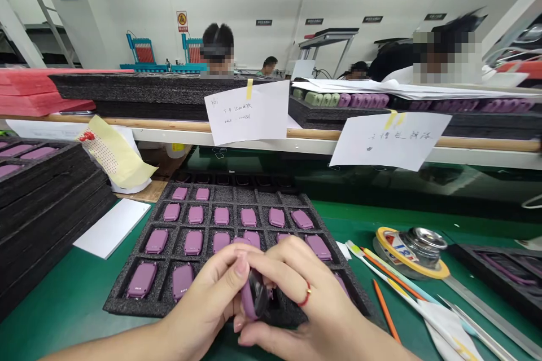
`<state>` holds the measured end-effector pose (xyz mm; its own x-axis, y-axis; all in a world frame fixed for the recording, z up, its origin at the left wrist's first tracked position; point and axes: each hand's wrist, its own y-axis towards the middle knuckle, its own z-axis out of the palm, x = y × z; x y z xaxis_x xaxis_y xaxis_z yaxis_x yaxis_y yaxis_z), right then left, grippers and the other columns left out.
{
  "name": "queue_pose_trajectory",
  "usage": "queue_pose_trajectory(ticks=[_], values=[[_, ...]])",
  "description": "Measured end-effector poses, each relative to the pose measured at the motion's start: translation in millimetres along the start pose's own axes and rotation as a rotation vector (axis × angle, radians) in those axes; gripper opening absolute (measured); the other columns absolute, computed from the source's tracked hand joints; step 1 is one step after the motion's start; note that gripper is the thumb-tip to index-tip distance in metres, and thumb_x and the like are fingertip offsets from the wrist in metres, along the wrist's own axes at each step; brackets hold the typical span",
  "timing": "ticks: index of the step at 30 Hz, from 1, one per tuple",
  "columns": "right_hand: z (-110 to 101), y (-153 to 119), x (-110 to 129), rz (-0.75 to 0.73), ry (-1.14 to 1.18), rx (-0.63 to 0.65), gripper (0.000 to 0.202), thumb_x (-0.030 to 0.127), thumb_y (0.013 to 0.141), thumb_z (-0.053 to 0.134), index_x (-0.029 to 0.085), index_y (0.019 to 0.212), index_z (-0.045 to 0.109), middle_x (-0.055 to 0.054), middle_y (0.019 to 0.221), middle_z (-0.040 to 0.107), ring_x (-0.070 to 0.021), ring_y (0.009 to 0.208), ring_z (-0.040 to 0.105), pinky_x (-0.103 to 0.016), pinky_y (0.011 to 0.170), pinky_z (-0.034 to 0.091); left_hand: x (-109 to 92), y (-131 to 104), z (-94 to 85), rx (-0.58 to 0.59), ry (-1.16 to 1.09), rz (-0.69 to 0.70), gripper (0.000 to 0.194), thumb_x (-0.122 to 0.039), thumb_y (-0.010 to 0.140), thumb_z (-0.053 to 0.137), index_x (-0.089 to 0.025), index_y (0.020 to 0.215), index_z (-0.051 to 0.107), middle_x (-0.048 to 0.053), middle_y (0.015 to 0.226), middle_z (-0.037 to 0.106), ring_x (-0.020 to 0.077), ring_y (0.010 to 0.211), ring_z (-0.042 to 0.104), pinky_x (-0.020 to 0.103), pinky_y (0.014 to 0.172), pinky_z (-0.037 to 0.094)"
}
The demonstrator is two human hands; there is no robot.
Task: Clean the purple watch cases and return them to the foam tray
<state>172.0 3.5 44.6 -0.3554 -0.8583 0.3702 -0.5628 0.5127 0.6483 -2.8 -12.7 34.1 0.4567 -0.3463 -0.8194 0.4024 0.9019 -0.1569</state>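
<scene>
Both my hands meet over the near edge of a black foam tray (114,302). Between them is a purple smartwatch-like case (249,299) with a dark glossy side, tilted on its edge. My left hand (220,287) grips it, thumb and fingers pressed at its upper end. My right hand (302,287), with a red ring, curls around its other side, fingers closed near the dark face. More purple cases (142,280) lie in the tray's compartments, and the hands hide some of them.
Black foam trays (42,225) are stacked on the left beside a white paper pad (112,228). At right lie a tape roll (383,237), a metal-lidded jar (423,242), an orange stick (385,310) and tweezers (478,324). A shelf (313,144) spans the back; people sit beyond.
</scene>
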Motion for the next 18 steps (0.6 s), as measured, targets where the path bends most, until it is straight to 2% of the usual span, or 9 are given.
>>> queue_pose_trajectory(ticks=[2, 4, 7, 10, 15, 18], values=[[4.4, -0.9, -0.8, 0.029, 0.1, -0.012, 0.06, 0.025, 0.08, 0.082, 0.023, 0.131, 0.051, -0.002, 0.091, 0.069, -0.0185, 0.078, 0.06, -0.033, 0.071, 0.051, 1.3, -0.1, -0.5, -0.011, -0.017, -0.024, 0.049, -0.062, 0.075, 0.078, -0.018, 0.09, 0.062, -0.005, 0.069, 0.052, 0.0046, 0.051, 0.044, 0.015, 0.045, 0.034], [5.1, -0.2, -1.5, 0.044, 0.191, -0.036, 0.063, 0.016, 0.077, 0.081, 0.025, 0.131, 0.049, -0.002, 0.1, 0.07, -0.018, 0.085, 0.062, -0.033, 0.08, 0.052, 1.8, -1.3, -1.5, -0.024, -0.075, -0.054, 0.052, -0.066, 0.075, 0.075, -0.018, 0.086, 0.059, -0.004, 0.067, 0.054, 0.0048, 0.05, 0.044, 0.015, 0.045, 0.034], [0.6, 2.2, -2.4, 0.087, 0.268, -0.019, 0.065, 0.015, 0.075, 0.083, 0.028, 0.129, 0.05, -0.001, 0.113, 0.069, -0.017, 0.097, 0.063, -0.032, 0.092, 0.05, 0.9, -3.3, -2.9, -0.043, -0.134, -0.111, 0.053, -0.068, 0.076, 0.073, -0.019, 0.083, 0.056, -0.005, 0.057, 0.053, 0.0041, 0.045, 0.038, 0.014, 0.041, 0.027], [-3.5, 3.4, -3.6, 0.109, 0.298, 0.004, 0.063, 0.016, 0.075, 0.084, 0.029, 0.126, 0.05, 0.001, 0.112, 0.068, -0.0158, 0.098, 0.063, -0.03, 0.093, 0.049, -1.3, -3.7, -3.1, -0.076, -0.125, -0.14, 0.052, -0.066, 0.074, 0.076, -0.02, 0.084, 0.055, -0.007, 0.052, 0.051, 0.0035, 0.042, 0.033, 0.013, 0.039, 0.022], [-1.8, 2.9, -5.3, 0.071, 0.296, 0.042, 0.072, 0.01, 0.079, 0.077, 0.029, 0.139, 0.043, -0.002, 0.122, 0.065, -0.0172, 0.108, 0.061, -0.031, 0.098, 0.048, -3.5, -3.9, -2.8, -0.113, -0.083, -0.151, 0.056, -0.067, 0.07, 0.079, -0.02, 0.091, 0.057, -0.009, 0.052, 0.047, 0.003, 0.043, 0.029, 0.012, 0.038, 0.019], [0.1, 2.3, -6.0, 0.067, 0.256, 0.06, 0.07, 0.008, 0.079, 0.075, 0.028, 0.138, 0.045, -0.003, 0.119, 0.065, -0.0181, 0.107, 0.062, -0.032, 0.097, 0.049, -2.6, -3.2, -3.4, -0.128, -0.083, -0.142, 0.054, -0.064, 0.071, 0.08, -0.02, 0.091, 0.056, -0.009, 0.055, 0.047, 0.0033, 0.045, 0.03, 0.012, 0.039, 0.019]])
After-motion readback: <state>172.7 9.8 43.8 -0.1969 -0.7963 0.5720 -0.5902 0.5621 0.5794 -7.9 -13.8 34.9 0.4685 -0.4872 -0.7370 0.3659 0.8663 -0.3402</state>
